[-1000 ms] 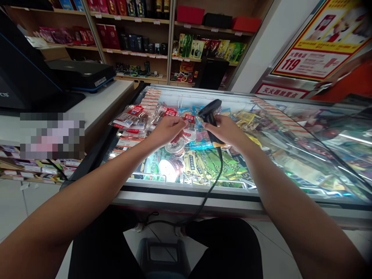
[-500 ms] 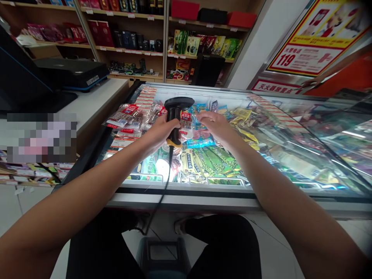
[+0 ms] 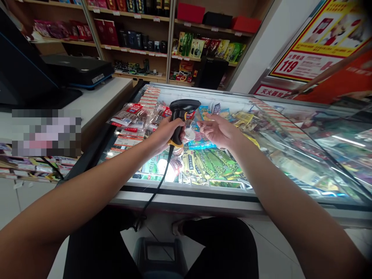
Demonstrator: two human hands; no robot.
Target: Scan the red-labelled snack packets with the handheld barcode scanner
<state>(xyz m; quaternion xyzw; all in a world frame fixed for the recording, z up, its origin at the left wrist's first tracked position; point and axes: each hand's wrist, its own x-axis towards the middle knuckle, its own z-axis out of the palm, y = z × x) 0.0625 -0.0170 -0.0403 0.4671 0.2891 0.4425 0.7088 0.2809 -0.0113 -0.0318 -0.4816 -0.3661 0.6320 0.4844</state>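
My left hand (image 3: 167, 133) grips the handle of a black barcode scanner (image 3: 182, 109) with a yellow band, its head pointing right and its black cord (image 3: 158, 182) hanging down to the floor. My right hand (image 3: 218, 130) hovers just right of the scanner, palm up, fingers apart and holding nothing. Both hands are above the glass lid of a chest freezer (image 3: 203, 201). Clear snack packets with red labels (image 3: 130, 115) lie on the glass left of my left hand.
Inside the freezer lie green wrapped ice creams (image 3: 209, 161) and round tubs. A white counter (image 3: 95, 102) with a black device (image 3: 77, 69) stands at left. Shelves of goods (image 3: 174, 42) line the back wall. A red and yellow poster (image 3: 319, 42) hangs at right.
The scanner passed from my right hand to my left hand. My right hand let go, opened and turned palm up beside it.
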